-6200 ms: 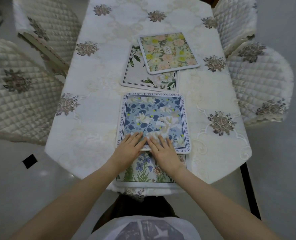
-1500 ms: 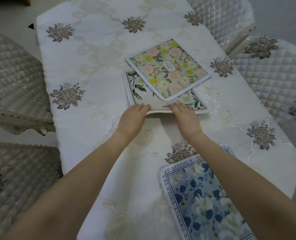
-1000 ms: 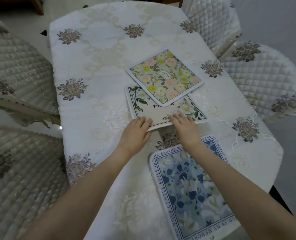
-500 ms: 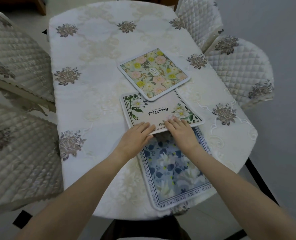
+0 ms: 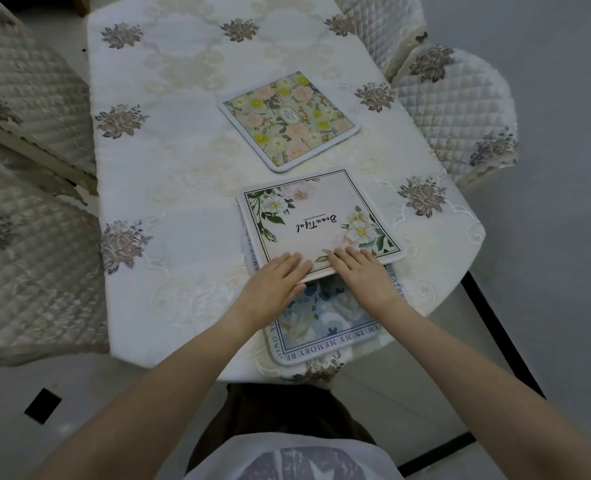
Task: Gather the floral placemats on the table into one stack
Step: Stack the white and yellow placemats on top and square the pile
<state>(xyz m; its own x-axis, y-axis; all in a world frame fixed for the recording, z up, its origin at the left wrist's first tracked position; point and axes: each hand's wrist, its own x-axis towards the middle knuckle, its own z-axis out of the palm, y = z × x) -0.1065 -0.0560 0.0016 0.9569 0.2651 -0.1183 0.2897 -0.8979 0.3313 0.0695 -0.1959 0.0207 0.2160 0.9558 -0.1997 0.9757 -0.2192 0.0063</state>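
Beyond white placemat [image 5: 316, 223], yellow-pink placemat [image 5: 288, 119], apart

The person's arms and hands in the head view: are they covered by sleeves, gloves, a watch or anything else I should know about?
Nothing is worn on them. The left hand and right hand are bare, with no gloves, rings or watch visible. Both forearms are uncovered up to the frame edge, so no sleeves show. The only clothing in view is a white top with a grey printed graphic at the bottom edge.
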